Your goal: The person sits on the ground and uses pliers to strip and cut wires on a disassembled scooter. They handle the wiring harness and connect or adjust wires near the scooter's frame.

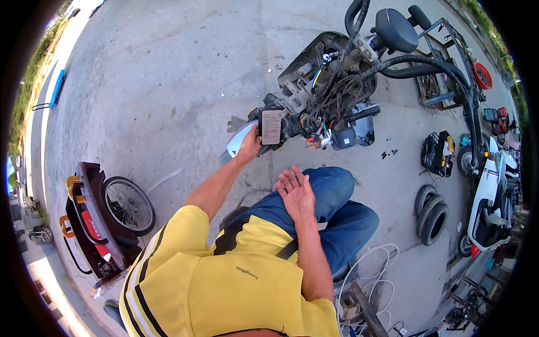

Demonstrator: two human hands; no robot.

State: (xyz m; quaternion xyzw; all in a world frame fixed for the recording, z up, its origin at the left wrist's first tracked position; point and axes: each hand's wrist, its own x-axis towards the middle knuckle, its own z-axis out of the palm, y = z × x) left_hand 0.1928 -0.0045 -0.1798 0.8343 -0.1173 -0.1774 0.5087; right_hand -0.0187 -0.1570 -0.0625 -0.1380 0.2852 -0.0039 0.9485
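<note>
- phone (271, 126): smooth, flat screen in a dark rim, apparently plastic
- pale curved panel (242, 139): glossy, like painted plastic
- front shell (300, 63): matt black plastic, dusty
- wire bundle (318, 135): thin plastic sheathing
- mirror (397, 30): smooth black plastic back, soft sheen
- ground (168, 78): rough, matt concrete, stained in patches
- shirt (247, 286): smooth yellow cloth
- trousers (334, 188): matt blue cloth, scuffed
- tyres (433, 223): dull black rubber
- spoked wheel (128, 205): thin metal spokes, rubber rim
- white scooter (484, 194): glossy, smooth bodywork
</note>
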